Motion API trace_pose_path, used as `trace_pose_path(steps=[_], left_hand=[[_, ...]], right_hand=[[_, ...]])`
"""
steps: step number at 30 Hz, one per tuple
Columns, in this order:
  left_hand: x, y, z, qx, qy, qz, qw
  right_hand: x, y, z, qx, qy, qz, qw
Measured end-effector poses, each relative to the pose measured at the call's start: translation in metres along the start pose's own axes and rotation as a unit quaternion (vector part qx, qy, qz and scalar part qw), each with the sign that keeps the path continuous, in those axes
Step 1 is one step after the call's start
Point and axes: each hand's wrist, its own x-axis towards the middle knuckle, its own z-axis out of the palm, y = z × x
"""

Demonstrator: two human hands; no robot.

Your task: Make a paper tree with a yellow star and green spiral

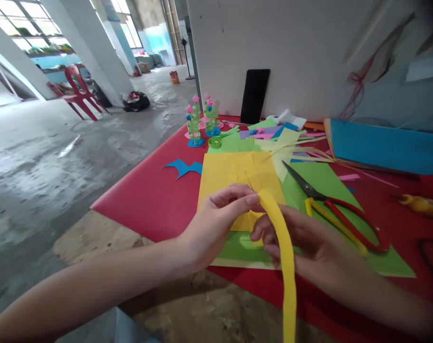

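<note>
A long yellow paper strip (287, 267) curves down from my left hand (220, 214), whose thumb and fingers pinch its upper end. A thin metal rod (249, 181) pokes up at that pinch and slants down toward my right hand (298, 233). The fingers of my right hand are curled around the rod's lower part, partly hidden behind the strip. Beneath both hands lie yellow paper sheets (220, 171) on top of green paper (241, 250). To the right, scissors (331, 205) with red and yellow handles rest on the green paper, blades parted.
Red paper (148, 200) covers the table. Small paper flower stands (195, 126), a green paper coil (215, 142) and a blue paper scrap (184, 167) lie left. A black phone (255, 95) leans on the wall. Blue sheets (388, 143) and a yellow-handled tool (422, 206) are at right.
</note>
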Motion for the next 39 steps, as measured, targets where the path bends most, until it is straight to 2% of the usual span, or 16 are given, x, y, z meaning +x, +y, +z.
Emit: trace_pose_path(steps=[2,6,12,23,30,35,39], left_hand=[[0.000,0.001,0.000,0.004,-0.007,-0.007,1.000],[0.000,0.001,-0.001,0.016,-0.010,-0.003,1.000],[-0.001,-0.006,-0.002,0.010,0.007,-0.008,1.000],[0.001,-0.011,-0.005,0.036,-0.015,0.059,0.997],[0.002,-0.006,-0.006,0.058,-0.041,0.084,0.994],[0.013,0.005,-0.011,0.046,-0.104,0.070,0.991],[0.024,0.016,-0.017,0.044,-0.174,-0.027,0.983]], right_hand=[[-0.004,0.001,-0.001,0.000,-0.007,-0.006,1.000],[-0.008,0.000,-0.004,0.013,0.017,0.030,0.999],[-0.007,0.000,0.005,0.065,0.047,0.010,0.997],[-0.005,-0.010,0.000,0.075,0.050,0.072,0.993],[-0.006,-0.011,-0.004,0.150,0.063,0.126,0.979],[0.001,-0.020,-0.018,0.183,0.023,0.166,0.969],[0.007,-0.027,-0.039,0.203,-0.069,0.256,0.943]])
